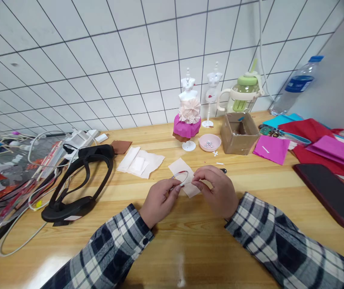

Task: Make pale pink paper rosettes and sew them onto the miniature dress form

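My left hand point(160, 201) pinches a thin curved band point(182, 172), pale with reddish stretches, between thumb and fingertips. From the right, the fingertips of my right hand point(219, 190) are pressed together close to the band's lower end. Whether they grip the band itself or something fine on it is too small to tell. Beneath the band lies a pale pinkish sheet point(179, 164) on the wooden table point(176, 241). The tip of a small black object point(224, 170) shows beyond my right hand.
Behind stand a dressed mini mannequin point(189, 112), a bare one point(213, 86), a pink bowl point(210, 142) and a cardboard box point(239, 134). Folded pale cloth point(140, 161) and a black headset strap point(80, 184) lie left. Coloured fabric point(271, 148) and a phone point(331, 194) lie right.
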A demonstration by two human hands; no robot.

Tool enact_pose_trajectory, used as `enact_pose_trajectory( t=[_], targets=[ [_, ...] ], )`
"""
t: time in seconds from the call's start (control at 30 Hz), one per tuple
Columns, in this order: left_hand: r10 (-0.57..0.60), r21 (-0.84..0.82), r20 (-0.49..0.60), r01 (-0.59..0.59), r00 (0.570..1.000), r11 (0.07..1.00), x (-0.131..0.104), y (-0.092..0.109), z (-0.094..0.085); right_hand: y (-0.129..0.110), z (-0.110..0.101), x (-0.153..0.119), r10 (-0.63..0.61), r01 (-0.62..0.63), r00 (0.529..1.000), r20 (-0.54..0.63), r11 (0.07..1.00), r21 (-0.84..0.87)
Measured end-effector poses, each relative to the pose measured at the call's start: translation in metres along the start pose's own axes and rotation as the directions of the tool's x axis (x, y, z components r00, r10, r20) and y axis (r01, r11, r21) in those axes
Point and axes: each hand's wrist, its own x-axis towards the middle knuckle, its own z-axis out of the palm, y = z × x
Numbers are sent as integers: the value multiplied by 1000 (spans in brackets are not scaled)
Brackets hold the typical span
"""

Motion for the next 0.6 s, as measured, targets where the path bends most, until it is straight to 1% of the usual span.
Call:
enact_pose_trajectory(
  t=[0.1,0.2,0.27,0.47,0.6],
  targets=[
    [14,23,-27,-14,1000,1000,0,-3,-3,-2,1,-1,-54,54,999,-6,998,18],
    [87,38,-15,-87,996,995,0,-4,-4,-3,1,-2,-61,61,998,3,998,29],
    [104,28,-16,-103,994,994,0,-4,-4,-4,1,-2,-61,60,998,10,998,29],
    [19,-25,-115,-22,993,999,1,-9,-3,-12,5,-4,-116,115,991,73,993,19],
    [-20,-81,-165,6,986,997,-1,-8,1,-13,9,-3,-122,120,991,64,992,35]
  ],
)
